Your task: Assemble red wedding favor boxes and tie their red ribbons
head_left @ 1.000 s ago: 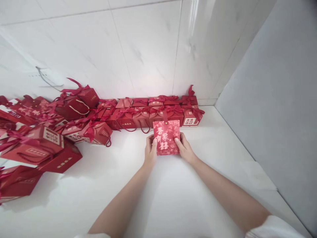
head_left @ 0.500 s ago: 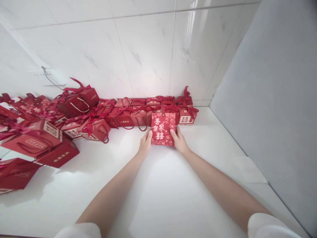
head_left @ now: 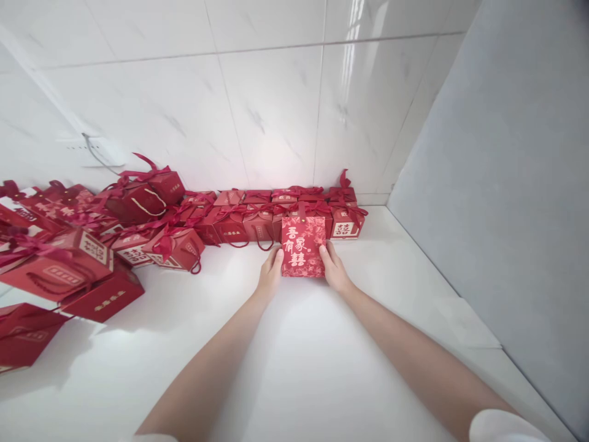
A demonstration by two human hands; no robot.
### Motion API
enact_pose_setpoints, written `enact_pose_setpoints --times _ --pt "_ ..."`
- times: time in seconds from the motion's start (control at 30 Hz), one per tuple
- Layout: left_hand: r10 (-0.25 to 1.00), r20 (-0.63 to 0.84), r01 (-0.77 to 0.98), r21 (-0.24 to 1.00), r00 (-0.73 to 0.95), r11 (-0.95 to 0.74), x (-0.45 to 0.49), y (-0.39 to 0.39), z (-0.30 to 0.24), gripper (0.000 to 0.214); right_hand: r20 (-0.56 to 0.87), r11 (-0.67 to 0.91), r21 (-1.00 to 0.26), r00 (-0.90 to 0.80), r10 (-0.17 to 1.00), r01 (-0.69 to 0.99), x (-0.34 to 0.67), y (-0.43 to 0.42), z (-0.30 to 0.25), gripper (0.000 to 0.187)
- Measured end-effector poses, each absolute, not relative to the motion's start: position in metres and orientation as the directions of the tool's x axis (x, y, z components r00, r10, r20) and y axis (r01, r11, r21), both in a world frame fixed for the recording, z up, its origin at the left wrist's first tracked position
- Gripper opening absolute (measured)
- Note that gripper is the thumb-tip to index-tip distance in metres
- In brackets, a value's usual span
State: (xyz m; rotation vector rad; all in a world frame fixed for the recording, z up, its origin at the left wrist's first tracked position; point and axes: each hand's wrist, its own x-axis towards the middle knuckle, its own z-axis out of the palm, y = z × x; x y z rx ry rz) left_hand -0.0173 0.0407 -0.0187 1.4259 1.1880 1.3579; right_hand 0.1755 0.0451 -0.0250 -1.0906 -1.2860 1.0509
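The person grips a red bag [head_left: 302, 247] upright between both hands. The left hand [head_left: 270, 274] is closed on its left edge and the right hand [head_left: 335, 270] on its right edge. The bag's bottom seems to rest on the white counter [head_left: 294, 356], just in front of the row of boxes [head_left: 248, 222] along the wall. This looks like the placing step. Before the hands let go, the bag should stand steady by itself.

Likely a home kitchen or utility corner: glossy white marbled wall tiles [head_left: 257, 116] meet a plain white counter [head_left: 299, 356], with a socket [head_left: 109, 151] on the wall and a grey panel [head_left: 506, 184] at the right. Red ribboned gift boxes [head_left: 239, 222] line the wall, and a gift bag [head_left: 302, 247] bears gold wedding characters.
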Motion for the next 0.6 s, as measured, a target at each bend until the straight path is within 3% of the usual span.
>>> enact_pose_setpoints --times 0.17,0.33,0.47,0.53,0.6 --pt "0.976 0.219 0.052 0.974 -0.009 -0.218 -0.016 0.042 -0.02 0.049 0.295 0.295 -0.955 -0.011 0.955 0.017 0.175 0.042 -0.022 0.066" --pt "0.956 0.228 -0.038 0.97 -0.182 -0.239 -0.015 0.04 -0.018 0.054 0.34 0.339 -0.94 0.022 0.94 0.046 0.173 0.043 -0.027 0.081" --pt "0.954 0.207 -0.091 0.969 -0.215 -0.23 -0.017 0.038 -0.014 0.053 0.332 0.315 -0.937 0.103 0.938 0.152 0.174 0.044 -0.03 0.069" --pt "0.948 0.283 -0.012 0.958 -0.146 -0.288 -0.017 0.033 -0.01 0.053 0.324 0.3 -0.939 0.146 0.935 0.168 0.175 0.042 -0.028 0.059" --pt "0.902 0.423 0.148 0.89 0.082 -0.431 -0.015 0.024 -0.003 0.05 0.3 0.282 -0.952 0.184 0.936 0.121 0.175 0.039 -0.026 0.053"
